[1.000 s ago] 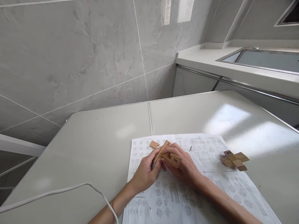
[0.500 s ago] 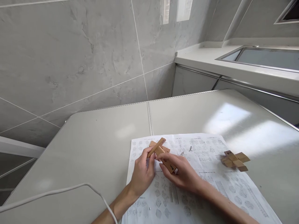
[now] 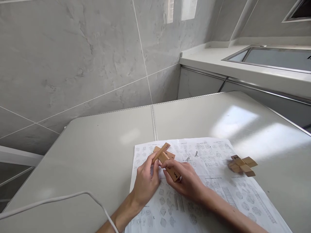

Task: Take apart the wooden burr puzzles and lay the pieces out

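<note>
Just above the printed sheet, my left hand (image 3: 146,177) is closed on a wooden puzzle piece (image 3: 160,153), a slim bar slanting up to the right with a dark mark at its tip. My right hand (image 3: 186,180) pinches another wooden piece (image 3: 173,174), which bears a dark numeral near its lower end. The two pieces cross and touch between my fingertips. Behind them shows a further flat wooden piece (image 3: 171,155), mostly covered. How the pieces interlock is hidden by my fingers.
A cross-shaped wooden puzzle assembly (image 3: 242,165) rests on the right side of the printed instruction sheet (image 3: 206,168). A white cable (image 3: 60,197) runs over the light table (image 3: 109,152) at lower left and across my left forearm. Tiled wall (image 3: 109,58) stands behind.
The numbered piece in my right hand has tilted slightly, its lower end shifting down and left. Both hands keep their grip. The whole view has shifted a little.
</note>
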`<state>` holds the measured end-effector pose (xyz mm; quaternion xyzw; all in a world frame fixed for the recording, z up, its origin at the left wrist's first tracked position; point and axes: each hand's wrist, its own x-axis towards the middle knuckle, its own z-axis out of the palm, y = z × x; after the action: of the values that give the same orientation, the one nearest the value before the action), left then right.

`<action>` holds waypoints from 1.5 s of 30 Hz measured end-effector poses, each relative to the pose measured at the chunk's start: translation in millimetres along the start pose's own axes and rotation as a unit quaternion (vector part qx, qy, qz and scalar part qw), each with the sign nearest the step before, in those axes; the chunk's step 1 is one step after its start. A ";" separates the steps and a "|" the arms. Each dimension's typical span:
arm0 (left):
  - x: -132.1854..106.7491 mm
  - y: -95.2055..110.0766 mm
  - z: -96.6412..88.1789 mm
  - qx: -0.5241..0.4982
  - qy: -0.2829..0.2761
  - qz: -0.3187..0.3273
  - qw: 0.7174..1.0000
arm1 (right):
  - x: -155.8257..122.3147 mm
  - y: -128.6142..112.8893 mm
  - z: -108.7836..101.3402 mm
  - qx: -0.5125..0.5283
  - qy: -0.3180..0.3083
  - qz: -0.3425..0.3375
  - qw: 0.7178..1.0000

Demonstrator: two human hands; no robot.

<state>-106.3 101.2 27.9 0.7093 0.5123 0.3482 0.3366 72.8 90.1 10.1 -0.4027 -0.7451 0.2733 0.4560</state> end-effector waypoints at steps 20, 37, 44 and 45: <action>22.1 -5.4 -20.7 0.022 0.059 -0.036 0.997 | 6.5 16.8 -13.6 0.004 0.094 0.169 0.981; 28.4 -11.9 -25.9 0.043 0.033 0.018 0.998 | 7.7 34.8 -19.0 -0.092 0.074 0.184 0.976; 27.0 -12.8 -23.6 0.091 0.014 0.032 0.995 | 7.8 36.4 -19.7 -0.124 0.080 0.173 0.974; 26.6 -13.0 -23.0 0.098 0.010 0.034 0.995 | 7.8 36.7 -19.5 -0.127 0.081 0.172 0.974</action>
<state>-125.8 132.8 33.2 0.7522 0.5233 0.3143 0.2482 101.1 116.7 -6.3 -0.6000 -0.6539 0.2177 0.4063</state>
